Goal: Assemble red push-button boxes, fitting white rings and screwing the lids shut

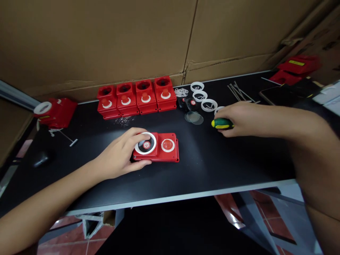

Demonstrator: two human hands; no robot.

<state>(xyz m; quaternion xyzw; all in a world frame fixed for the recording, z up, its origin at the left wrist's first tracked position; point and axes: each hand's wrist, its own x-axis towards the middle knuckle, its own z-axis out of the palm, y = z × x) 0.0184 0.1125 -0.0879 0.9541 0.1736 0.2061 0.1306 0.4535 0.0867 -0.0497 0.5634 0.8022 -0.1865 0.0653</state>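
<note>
My left hand [120, 154] grips the left end of a red box [159, 156] lying flat on the black table. Its fingers rest on a white ring [154, 148] around a dark round window, and its thumb lies along the near side. A translucent red dome [167, 144] in a white collar sits on the box's right half. Farther right, my right hand [233, 120] is closed around a screwdriver with a green and yellow handle [222, 123]; its shaft is hidden. Just behind that hand, a white ring [218, 109] is partly covered.
Several red boxes [143, 102] stand in a row along the cardboard wall [106, 42]. White rings holding screws [209, 105], clear discs [195, 118] and cable ties [239, 92] lie at back right. More red housings sit at far left [60, 113] and far right [296, 69].
</note>
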